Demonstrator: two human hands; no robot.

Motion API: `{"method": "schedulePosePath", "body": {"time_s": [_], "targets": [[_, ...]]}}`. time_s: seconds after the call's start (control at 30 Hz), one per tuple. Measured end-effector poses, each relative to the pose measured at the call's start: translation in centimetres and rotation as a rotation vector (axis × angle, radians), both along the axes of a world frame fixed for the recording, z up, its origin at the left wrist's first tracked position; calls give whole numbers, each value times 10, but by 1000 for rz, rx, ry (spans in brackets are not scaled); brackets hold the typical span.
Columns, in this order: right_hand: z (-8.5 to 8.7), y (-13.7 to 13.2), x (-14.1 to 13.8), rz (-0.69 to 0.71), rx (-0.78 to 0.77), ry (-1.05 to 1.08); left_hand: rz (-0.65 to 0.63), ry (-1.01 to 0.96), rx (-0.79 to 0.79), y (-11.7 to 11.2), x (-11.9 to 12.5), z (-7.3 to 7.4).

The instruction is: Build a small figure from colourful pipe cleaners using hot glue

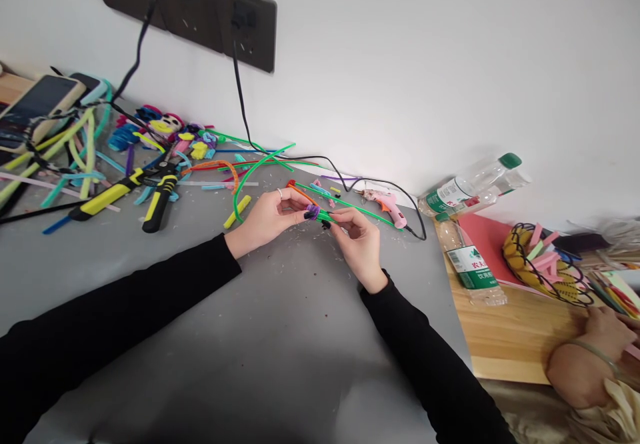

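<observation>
Between my two hands is a small bundle of pipe cleaners [313, 212], purple coils beside green and orange stems. My left hand [273, 217] pinches its purple end, thumb and index pressed together. On the green part, the fingers of my right hand [357, 236] are closed. A long green pipe cleaner [239, 194] curves up behind my left hand, and another green stem [345, 202] runs right toward the glue gun. Just left of my left hand lies a short yellow piece [237, 212]. The finer make-up of the bundle is hidden by my fingertips.
Yellow-black pliers [161, 199], finished fuzzy figures [163, 126] and loose pipe cleaners [83, 154] crowd the left. A pink glue gun [387, 205] lies near the wall, its black cord looping around. Plastic bottles [473, 267], a basket [543, 267] and another person's arm [583, 357] are right.
</observation>
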State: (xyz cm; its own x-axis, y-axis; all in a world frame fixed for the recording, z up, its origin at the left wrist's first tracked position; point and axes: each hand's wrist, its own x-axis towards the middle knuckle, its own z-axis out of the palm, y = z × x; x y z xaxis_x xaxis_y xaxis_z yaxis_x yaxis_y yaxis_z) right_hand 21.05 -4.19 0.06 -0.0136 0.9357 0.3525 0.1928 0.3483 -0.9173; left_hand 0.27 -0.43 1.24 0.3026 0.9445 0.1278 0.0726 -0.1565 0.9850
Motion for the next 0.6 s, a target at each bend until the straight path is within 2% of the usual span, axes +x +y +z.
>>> {"method": "schedulePosePath", "body": {"time_s": [0.33,0.6], "targets": [[0,2,0,-5,-27,16,7,-25,-6,-3,1,4],[-1,4,2,9,-178,153,24,-227,-96,-2,2,0]]}}
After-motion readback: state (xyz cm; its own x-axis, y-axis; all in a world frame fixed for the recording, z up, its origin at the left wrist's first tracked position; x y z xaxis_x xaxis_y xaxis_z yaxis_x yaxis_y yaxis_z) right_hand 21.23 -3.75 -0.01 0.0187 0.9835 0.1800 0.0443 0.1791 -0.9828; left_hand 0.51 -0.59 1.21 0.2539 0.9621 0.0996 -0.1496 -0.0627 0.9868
